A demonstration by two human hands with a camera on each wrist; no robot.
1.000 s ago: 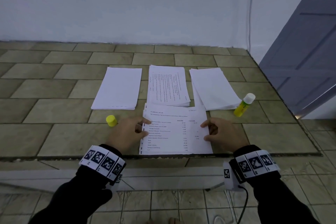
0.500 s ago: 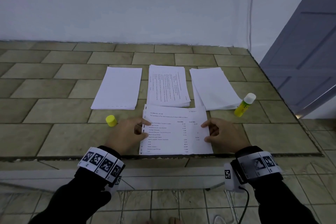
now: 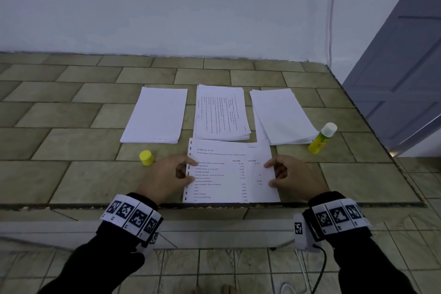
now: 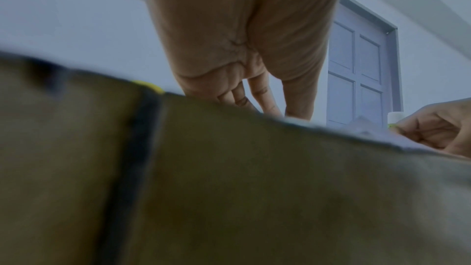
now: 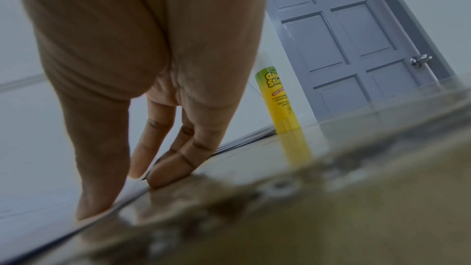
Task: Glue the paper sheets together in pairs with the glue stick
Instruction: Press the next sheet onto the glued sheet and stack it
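Left hand [image 3: 167, 175] and right hand [image 3: 294, 174] palm-down, fingers loosely bent, fingertips pressing side edges of printed sheet [image 3: 230, 174]. Neither grips it; glue stick [image 3: 322, 138] stands apart

The glue stick [image 5: 277, 98] label reads "Glue Stick". The printed sheet [image 3: 229, 174], left of the glue stick, shows "Debit (RM)", "Credit (RM)", "Bank", "Land", "Motor Vehicles".

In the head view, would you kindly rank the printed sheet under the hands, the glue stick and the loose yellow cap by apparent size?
1. Printed sheet
2. Glue stick
3. Yellow cap
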